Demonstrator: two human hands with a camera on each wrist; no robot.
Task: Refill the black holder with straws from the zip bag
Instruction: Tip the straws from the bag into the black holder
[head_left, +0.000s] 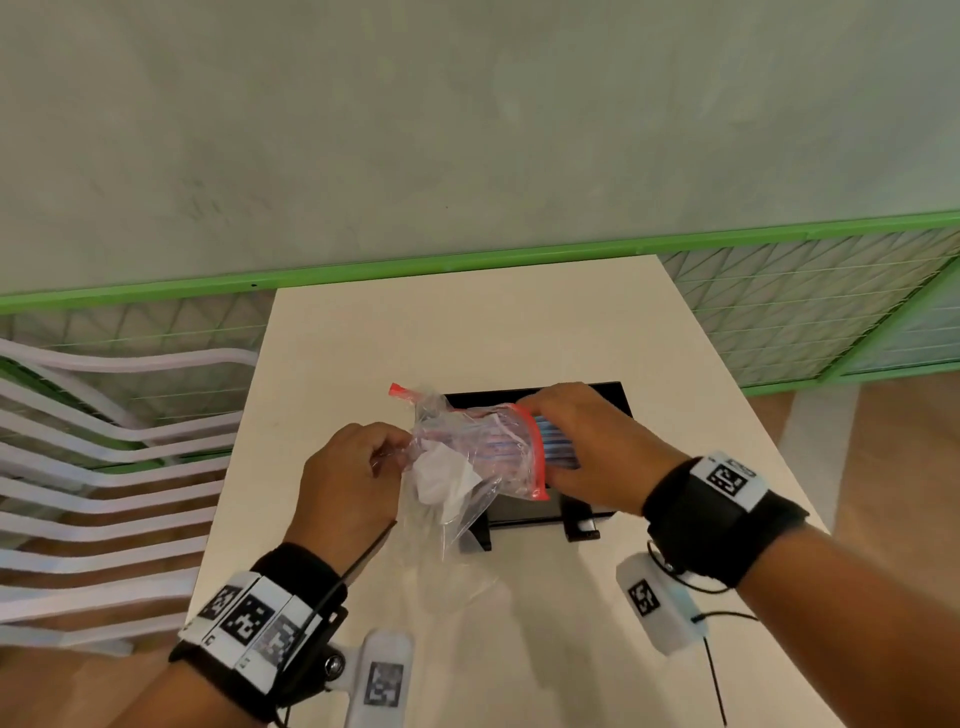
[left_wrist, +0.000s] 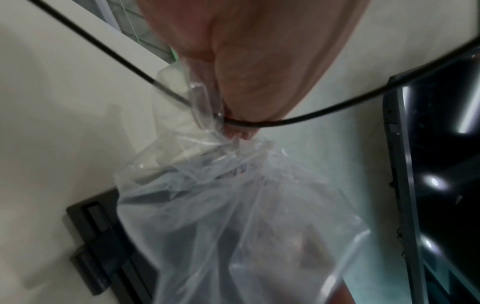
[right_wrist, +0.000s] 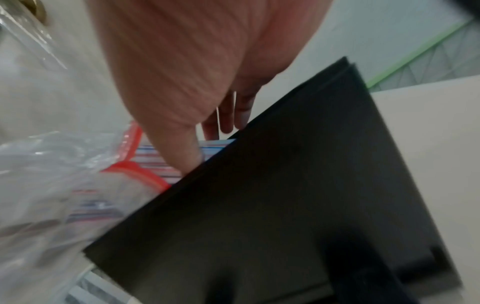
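Observation:
A clear zip bag (head_left: 467, 452) with a red zip strip (head_left: 537, 452) hangs tilted over the black holder (head_left: 613, 397) on the white table (head_left: 467, 322). My left hand (head_left: 387, 454) pinches the bag's closed end, bunching the plastic (left_wrist: 221, 205). A bundle of red-and-blue striped straws (head_left: 557, 437) sticks out of the bag's mouth, and my right hand (head_left: 563, 467) grips it just above the holder. In the right wrist view the thumb and fingers (right_wrist: 189, 156) wrap the straws (right_wrist: 155, 160) beside the holder's black wall (right_wrist: 285, 205). The inside of the holder is hidden.
A white slatted chair (head_left: 104, 493) stands left of the table. A green-framed mesh fence (head_left: 779, 312) runs behind it along a grey wall. A black cable (left_wrist: 103, 51) from the wrist camera crosses in front of my left hand.

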